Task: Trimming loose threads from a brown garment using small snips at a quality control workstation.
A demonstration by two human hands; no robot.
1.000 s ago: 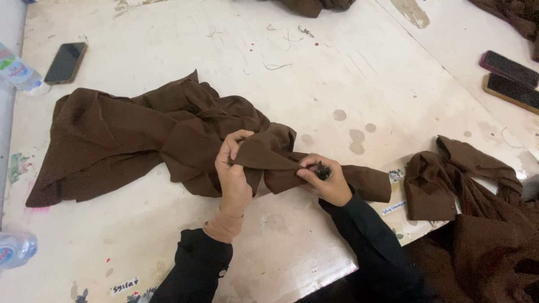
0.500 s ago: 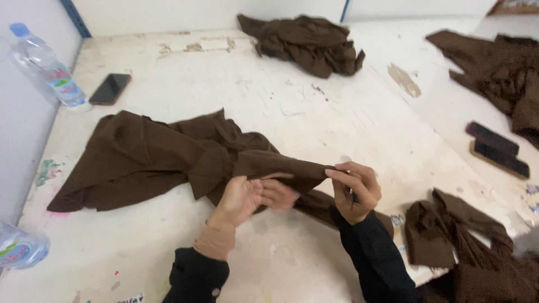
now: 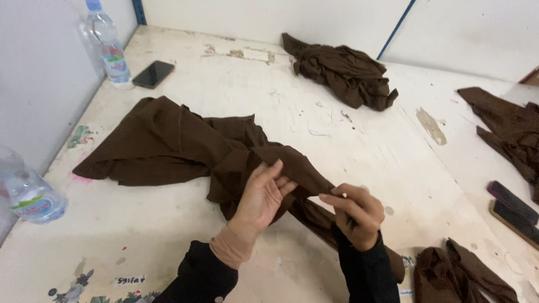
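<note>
Left hand: the left hand (image 3: 263,197) lies palm-down on a bunched fold of the dark brown fabric garment (image 3: 185,148), fingers curled over the fold and gripping it; a tan inner cuff shows at the wrist below a black sleeve.
Right hand: the right hand (image 3: 355,213) is closed, thumb and forefinger pinched on the edge of the same fold; something small and dark sits in the fist, too hidden to tell what it is.
Garment: it is spread across the left half of the worn white worktable (image 3: 359,151), its wide part flat toward the left edge, its narrow part twisted into a band that runs down and right between the 2 hands and on past the right wrist.
Far pile: a crumpled heap of brown cloth (image 3: 342,70) lies near the back wall, well apart from the hands.
Right edge: more loose brown cloth (image 3: 508,129) is draped at the table's right side.
Near corner: a small bundle of brown fabric (image 3: 457,275) lies just right of the right forearm.
Bottles: 1 clear plastic water bottle (image 3: 109,47) stands upright in the back left corner; a second clear bottle (image 3: 28,193) lies at the left edge, near the garment's hem.
Phones: a black smartphone (image 3: 152,74) lies flat beside the upright bottle; 2 dark flat phones (image 3: 511,210) lie side by side at the right edge.
</note>
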